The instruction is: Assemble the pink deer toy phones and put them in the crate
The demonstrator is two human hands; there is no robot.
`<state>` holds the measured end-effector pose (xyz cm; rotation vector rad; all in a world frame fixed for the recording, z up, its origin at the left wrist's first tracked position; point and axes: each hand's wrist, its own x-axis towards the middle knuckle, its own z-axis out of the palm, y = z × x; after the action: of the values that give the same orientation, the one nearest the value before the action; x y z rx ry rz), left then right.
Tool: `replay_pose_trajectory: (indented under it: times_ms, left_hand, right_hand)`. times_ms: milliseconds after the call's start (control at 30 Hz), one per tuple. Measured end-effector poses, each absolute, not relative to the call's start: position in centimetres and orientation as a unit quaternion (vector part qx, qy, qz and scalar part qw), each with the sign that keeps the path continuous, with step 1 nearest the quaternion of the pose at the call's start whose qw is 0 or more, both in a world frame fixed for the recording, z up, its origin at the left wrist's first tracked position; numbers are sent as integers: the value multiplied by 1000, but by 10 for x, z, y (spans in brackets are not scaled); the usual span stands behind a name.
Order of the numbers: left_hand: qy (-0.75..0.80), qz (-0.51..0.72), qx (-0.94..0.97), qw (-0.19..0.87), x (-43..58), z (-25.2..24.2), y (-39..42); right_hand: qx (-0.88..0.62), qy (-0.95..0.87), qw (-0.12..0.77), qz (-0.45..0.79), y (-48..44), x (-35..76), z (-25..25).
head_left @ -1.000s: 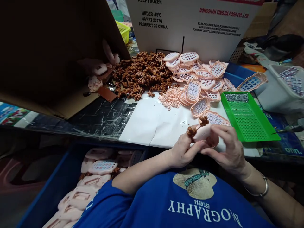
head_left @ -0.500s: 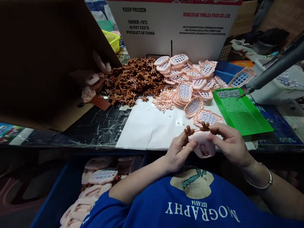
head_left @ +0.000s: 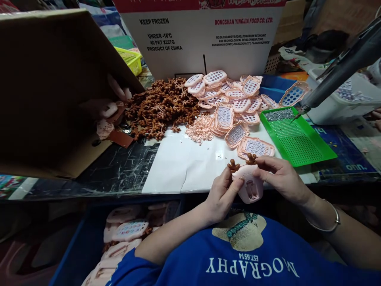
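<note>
Between my two hands is a pink plastic toy phone casing point(head_left: 248, 180), its back with a battery slot facing up. Brown antler pieces point(head_left: 251, 159) stick out at its far end. My left hand point(head_left: 223, 190) pinches the left side, thumb on top. My right hand point(head_left: 276, 174) grips the right side by the antler, fingers closed. Beyond them, pink keypad shells point(head_left: 257, 147) lie near the table edge, with a larger pile behind. A heap of brown antler pieces point(head_left: 163, 105) and a small pile of tiny pink parts point(head_left: 201, 129) lie farther left.
A green tray point(head_left: 315, 147) with screws stands at right, below a dark tool arm point(head_left: 336, 71). A white carton point(head_left: 196, 43) closes off the back. An open cardboard box point(head_left: 53, 95) stands left. Below the edge, a blue bin point(head_left: 77, 246) holds assembled pink casings.
The view has turned slightly, so the table things sit a little differently in it. Both hands still hold the casing, which is tilted slightly differently.
</note>
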<state>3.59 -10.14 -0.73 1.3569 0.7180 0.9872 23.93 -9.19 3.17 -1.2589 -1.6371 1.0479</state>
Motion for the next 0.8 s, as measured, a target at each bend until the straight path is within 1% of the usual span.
replay_pose_trajectory:
  times_ms: [133, 233, 300, 500, 700, 800]
  left_hand:
    - [295, 424, 572, 637, 36, -8, -99]
    - [280, 426, 587, 629, 36, -8, -98]
    - [286, 429, 606, 605, 35, -6, -98]
    - [330, 445, 671, 493, 28, -1, -97]
    - [306, 471, 658, 502, 30, -7, -95]
    - [318, 478, 651, 496, 32, -9, -95]
  right_hand:
    - [-502, -677, 378, 384, -95, 237, 33]
    - [-493, -689, 406, 343, -96, 234, 33]
    - [-490, -688, 416, 336, -96, 232, 33]
    - [-472, -680, 410, 383, -94, 231, 26]
    - [-445, -659, 490, 359, -97, 233, 14]
    - [-444, -629, 515, 376, -98, 232, 11]
